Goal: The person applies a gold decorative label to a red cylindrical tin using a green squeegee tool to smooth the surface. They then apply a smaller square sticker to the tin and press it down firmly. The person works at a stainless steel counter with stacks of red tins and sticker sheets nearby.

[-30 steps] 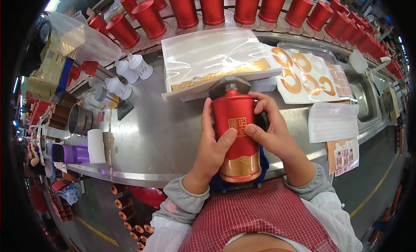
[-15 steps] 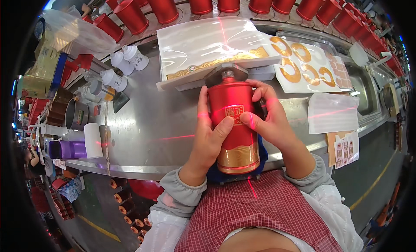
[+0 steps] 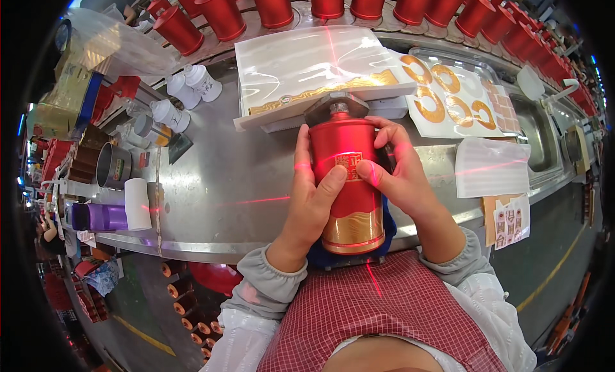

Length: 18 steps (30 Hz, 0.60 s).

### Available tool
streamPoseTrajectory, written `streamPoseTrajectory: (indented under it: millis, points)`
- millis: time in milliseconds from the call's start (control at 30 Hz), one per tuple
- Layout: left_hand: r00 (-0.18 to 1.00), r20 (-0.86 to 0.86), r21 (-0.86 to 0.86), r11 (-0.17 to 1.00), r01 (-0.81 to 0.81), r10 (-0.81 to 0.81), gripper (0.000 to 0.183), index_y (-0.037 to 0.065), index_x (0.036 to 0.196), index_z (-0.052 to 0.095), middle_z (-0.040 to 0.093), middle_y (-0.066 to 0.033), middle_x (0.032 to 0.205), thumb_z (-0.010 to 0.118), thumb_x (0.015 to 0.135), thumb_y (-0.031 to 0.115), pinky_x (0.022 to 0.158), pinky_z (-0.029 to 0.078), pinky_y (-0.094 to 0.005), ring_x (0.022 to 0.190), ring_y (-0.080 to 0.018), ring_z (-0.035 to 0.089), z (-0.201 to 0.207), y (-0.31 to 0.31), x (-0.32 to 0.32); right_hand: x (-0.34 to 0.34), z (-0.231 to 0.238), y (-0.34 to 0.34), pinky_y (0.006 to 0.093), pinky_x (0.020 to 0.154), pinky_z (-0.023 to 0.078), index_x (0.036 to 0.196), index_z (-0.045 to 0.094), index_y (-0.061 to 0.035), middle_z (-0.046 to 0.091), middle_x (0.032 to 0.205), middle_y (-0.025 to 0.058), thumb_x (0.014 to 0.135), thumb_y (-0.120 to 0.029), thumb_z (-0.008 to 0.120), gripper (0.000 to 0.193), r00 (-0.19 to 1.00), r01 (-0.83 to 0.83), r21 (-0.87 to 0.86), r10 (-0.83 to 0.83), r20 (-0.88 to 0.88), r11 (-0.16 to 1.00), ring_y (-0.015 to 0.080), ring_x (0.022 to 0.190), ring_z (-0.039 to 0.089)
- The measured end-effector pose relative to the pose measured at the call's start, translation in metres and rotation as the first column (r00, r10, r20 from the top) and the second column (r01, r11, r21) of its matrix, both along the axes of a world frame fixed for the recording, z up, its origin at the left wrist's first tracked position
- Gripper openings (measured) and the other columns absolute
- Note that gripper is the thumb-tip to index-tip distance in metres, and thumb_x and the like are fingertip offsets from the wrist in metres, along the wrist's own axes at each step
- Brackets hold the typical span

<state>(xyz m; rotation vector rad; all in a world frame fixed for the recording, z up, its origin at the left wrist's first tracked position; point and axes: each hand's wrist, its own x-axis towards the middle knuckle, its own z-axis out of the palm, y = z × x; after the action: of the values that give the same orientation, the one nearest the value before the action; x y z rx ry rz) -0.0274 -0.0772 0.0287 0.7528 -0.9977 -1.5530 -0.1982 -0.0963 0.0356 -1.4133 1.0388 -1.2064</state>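
Note:
A red bottle (image 3: 346, 199) with a gold wavy band round its base lies between my hands, its narrow neck pointing away from me. My left hand (image 3: 312, 183) wraps its left side, and my right hand (image 3: 401, 170) wraps its right side. Both thumbs press on a small square gold label (image 3: 349, 166) on the bottle's front. Red laser lines cross the bottle and my fingers. Beneath it shows part of a dark blue rest (image 3: 389, 228); behind its neck stands a dark angular block (image 3: 359, 108).
White sheets with a gold wavy strip (image 3: 307, 64) lie beyond the bottle. Gold ring stickers (image 3: 459, 109) are right of them, near a sink (image 3: 537, 132). Red bottles (image 3: 327, 2) line a conveyor at the back. White bottles (image 3: 204, 84) and a paper roll (image 3: 138, 204) stand left.
The red bottles on the conveyor have shifted left. My thumbs stay on the label, and the held bottle has barely moved.

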Motion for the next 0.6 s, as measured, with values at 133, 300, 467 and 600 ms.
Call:
streamPoseTrajectory:
  millis: [133, 300, 467, 600]
  points:
    - [1.0, 0.014, 0.003, 1.0, -0.004, 0.004, 0.084, -0.004, 0.152, -0.002, 0.031, -0.0182, 0.148, 0.057, 0.097, 0.02, 0.108, 0.037, -0.0345, 0.132, -0.0224, 0.041, 0.0017, 0.0004, -0.0009, -0.0019, -0.0073, -0.0016, 0.0376, 0.094, 0.046, 0.101, 0.043, -0.0061, 0.041, 0.134, 0.0206, 0.08, -0.024, 0.078, 0.044, 1.0, -0.001, -0.012, 0.001, -0.007, 1.0, 0.0265, 0.118, 0.048]
    - [0.999, 0.042, -0.006, 1.0, -0.003, 0.004, 0.084, -0.004, 0.152, -0.002, 0.031, -0.0185, 0.148, 0.058, 0.097, 0.021, 0.108, 0.038, -0.0343, 0.132, -0.0229, 0.041, 0.0053, -0.0001, -0.0009, -0.0049, -0.0039, -0.0005, 0.0382, 0.096, 0.045, 0.101, 0.043, -0.0056, 0.042, 0.134, 0.0212, 0.08, -0.026, 0.079, 0.046, 0.996, -0.019, -0.107, 0.009, -0.093, 0.994, 0.0286, 0.12, 0.048]
    - [0.999, 0.048, -0.012, 1.0, -0.021, 0.021, 0.084, -0.005, 0.151, -0.001, 0.033, -0.0188, 0.147, 0.058, 0.097, 0.02, 0.107, 0.038, -0.034, 0.131, -0.0229, 0.042, 0.0, 0.0, -0.0005, 0.001, -0.0016, 0.0007, 0.0384, 0.097, 0.045, 0.102, 0.042, -0.0053, 0.042, 0.134, 0.0212, 0.078, -0.026, 0.08, 0.049, 1.0, 0.008, -0.004, -0.008, -0.02, 1.0, 0.0293, 0.121, 0.048]
    - [0.999, 0.04, -0.004, 1.0, -0.012, 0.012, 0.085, -0.005, 0.151, 0.0, 0.034, -0.0193, 0.146, 0.059, 0.096, 0.021, 0.107, 0.038, -0.0339, 0.131, -0.0227, 0.042, 0.0011, 0.0001, -0.0003, -0.0009, -0.0053, 0.0007, 0.0371, 0.097, 0.044, 0.102, 0.042, -0.0055, 0.041, 0.135, 0.0208, 0.08, -0.025, 0.079, 0.047, 0.997, 0.001, -0.049, -0.005, -0.072, 0.999, 0.0284, 0.121, 0.048]
